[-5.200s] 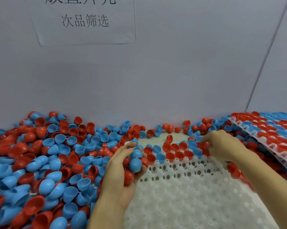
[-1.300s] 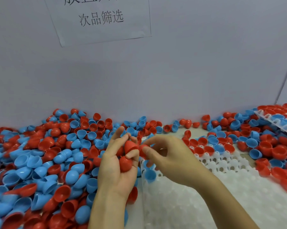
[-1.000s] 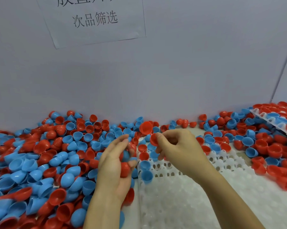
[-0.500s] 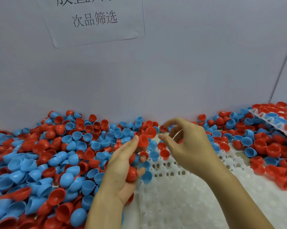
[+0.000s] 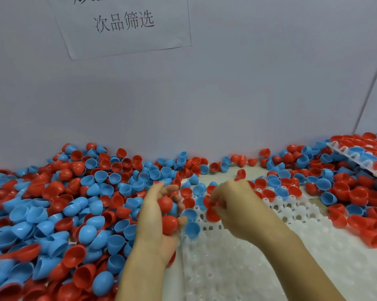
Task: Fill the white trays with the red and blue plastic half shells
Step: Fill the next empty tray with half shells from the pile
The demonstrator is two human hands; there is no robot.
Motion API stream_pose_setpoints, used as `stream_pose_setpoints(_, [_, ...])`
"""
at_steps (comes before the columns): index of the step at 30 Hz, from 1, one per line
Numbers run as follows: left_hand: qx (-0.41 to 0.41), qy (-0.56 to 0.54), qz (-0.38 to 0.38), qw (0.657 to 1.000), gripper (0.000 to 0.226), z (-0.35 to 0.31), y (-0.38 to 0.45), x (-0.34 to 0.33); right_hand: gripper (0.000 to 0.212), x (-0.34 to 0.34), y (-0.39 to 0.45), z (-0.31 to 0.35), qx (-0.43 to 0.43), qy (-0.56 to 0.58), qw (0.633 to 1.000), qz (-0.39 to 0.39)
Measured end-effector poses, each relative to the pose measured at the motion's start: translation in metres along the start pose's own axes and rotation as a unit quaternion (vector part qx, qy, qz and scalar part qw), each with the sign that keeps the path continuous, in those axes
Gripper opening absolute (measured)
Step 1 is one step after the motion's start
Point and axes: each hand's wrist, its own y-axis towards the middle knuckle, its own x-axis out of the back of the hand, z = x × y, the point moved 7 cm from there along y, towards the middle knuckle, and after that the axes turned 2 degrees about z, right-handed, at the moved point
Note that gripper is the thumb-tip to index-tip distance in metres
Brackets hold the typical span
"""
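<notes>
The white tray (image 5: pixel 259 263) in front of the person is barely started: only its far rows carry red and blue half shells, and most of its sockets stand bare, while a second, filled tray (image 5: pixel 365 157) leans at the far right. A large loose pile of half shells (image 5: pixel 63 213) covers the worktop to the left. The left hand (image 5: pixel 159 222) cups several shells, two red ones showing in its curled fingers. The right hand (image 5: pixel 233 205) pinches a red shell (image 5: pixel 212 213) low over the tray's far left rows. Half a second earlier that hand hovered higher with nothing visibly in its fingers; it has since dropped toward the sockets.
</notes>
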Motion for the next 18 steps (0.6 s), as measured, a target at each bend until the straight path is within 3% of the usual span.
stream_pose_setpoints(4, [0.005,-0.122,0.043,0.992,0.029,-0.003,-0.004,-0.001,0.018,-0.029,-0.003,0.011,-0.007,-0.097,0.995,0.031])
stream_pose_setpoints(9, [0.008,-0.157,0.032,0.987,0.025,0.000,-0.005,-0.002,0.022,-0.024,-0.005,0.010,-0.001,-0.122,0.991,0.051])
stream_pose_setpoints(11, [0.010,-0.163,0.019,0.986,0.020,0.001,-0.004,-0.002,0.026,-0.010,-0.006,0.014,0.016,-0.080,0.996,0.040])
stream_pose_setpoints(15, [-0.014,-0.119,-0.019,0.993,0.021,0.002,-0.001,-0.001,0.032,0.010,-0.016,0.043,0.101,0.138,0.984,0.046])
stream_pose_setpoints(18, [-0.002,-0.109,-0.014,0.994,0.025,0.005,-0.001,-0.006,0.035,0.001,-0.019,0.056,0.131,0.152,0.979,0.035])
